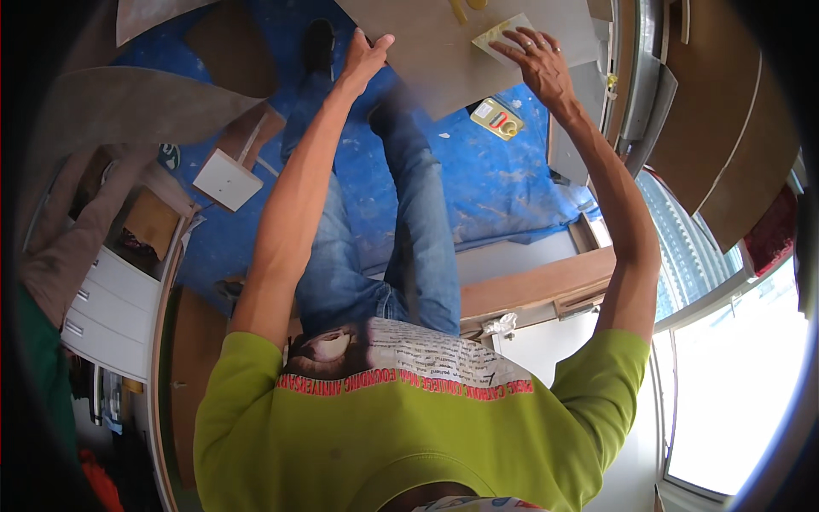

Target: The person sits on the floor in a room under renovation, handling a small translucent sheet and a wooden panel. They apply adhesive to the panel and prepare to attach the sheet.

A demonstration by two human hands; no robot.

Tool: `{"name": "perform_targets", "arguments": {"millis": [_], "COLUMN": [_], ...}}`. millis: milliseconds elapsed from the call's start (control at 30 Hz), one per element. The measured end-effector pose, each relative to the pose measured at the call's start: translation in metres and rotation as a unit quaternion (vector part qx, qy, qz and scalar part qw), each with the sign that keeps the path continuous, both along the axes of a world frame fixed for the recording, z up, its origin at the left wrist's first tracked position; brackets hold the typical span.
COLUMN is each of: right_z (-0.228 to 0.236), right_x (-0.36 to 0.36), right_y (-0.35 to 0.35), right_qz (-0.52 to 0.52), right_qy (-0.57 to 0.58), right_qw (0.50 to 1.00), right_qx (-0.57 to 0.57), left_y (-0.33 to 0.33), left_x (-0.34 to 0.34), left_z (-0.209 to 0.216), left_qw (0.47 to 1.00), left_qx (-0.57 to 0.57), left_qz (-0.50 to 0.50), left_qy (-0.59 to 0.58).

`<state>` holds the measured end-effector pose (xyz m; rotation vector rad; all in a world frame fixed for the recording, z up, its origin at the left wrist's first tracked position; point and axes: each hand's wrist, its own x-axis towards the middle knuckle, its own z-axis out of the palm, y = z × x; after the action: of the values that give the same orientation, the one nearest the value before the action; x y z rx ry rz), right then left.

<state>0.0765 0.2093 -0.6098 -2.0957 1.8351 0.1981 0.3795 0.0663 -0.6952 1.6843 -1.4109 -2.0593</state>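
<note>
A large grey-brown board (426,60) lies in front of me at the top of the view. My left hand (365,61) grips its left edge, thumb on top and the other fingers curled mostly out of sight. Over at the right, my right hand (539,66) has its bent fingers on a pale yellow flat sheet (495,38), which rests against the board's face. Whether that sheet is sandpaper or a plastic spreader I cannot tell. Yellow smears (461,10) mark the board near the upper edge.
A flat yellow can (497,119) lies on the blue floor sheet (503,188) below the board. To the left are a small white-fronted box (227,181), white drawers (111,294) and another person's leg (64,230). Wooden planks (537,282) and a bright window (738,384) are at right.
</note>
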Motion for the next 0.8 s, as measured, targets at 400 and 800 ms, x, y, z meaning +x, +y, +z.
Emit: {"name": "perform_targets", "arguments": {"millis": [400,800], "right_z": [0.053,0.025], "right_x": [-0.006,0.072], "right_y": [0.100,-0.040], "right_qz": [-0.082,-0.059], "right_qy": [0.004,-0.040], "right_qw": [0.995,0.997], "right_qx": [0.060,-0.029], "left_y": [-0.001,-0.024], "left_x": [-0.005,0.007], "left_z": [0.006,0.008], "left_qw": [0.999,0.998], "left_qx": [0.007,0.025], "left_qz": [0.032,0.061], "left_qy": [-0.017,0.022]}}
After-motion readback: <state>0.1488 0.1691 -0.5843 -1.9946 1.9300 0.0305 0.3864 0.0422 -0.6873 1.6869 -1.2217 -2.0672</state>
